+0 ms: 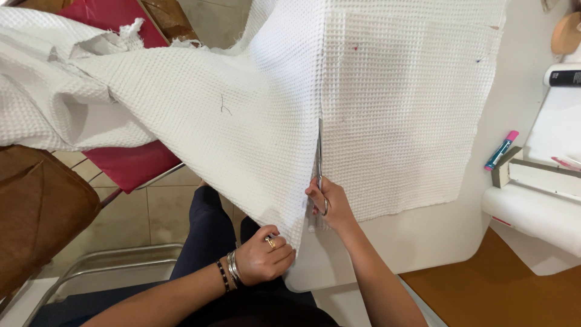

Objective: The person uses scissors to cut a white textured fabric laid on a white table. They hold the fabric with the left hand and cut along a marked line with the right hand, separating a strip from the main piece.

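Note:
A large white waffle-weave cloth (254,97) lies over a white table (423,236) and hangs off its left edge. My right hand (330,206) grips metal scissors (319,154) whose blades point away from me along a cut line in the cloth. My left hand (263,257), with a ring and bracelets at the wrist, pinches the hanging near edge of the cloth just left of the cut. A small dark thread lies on the cloth left of the scissors.
A teal marker with a pink cap (500,150) lies on the table right of the cloth. A white roll (532,212) and a white box sit at the right edge. A red cushion (130,163) and brown chair (36,212) stand to the left.

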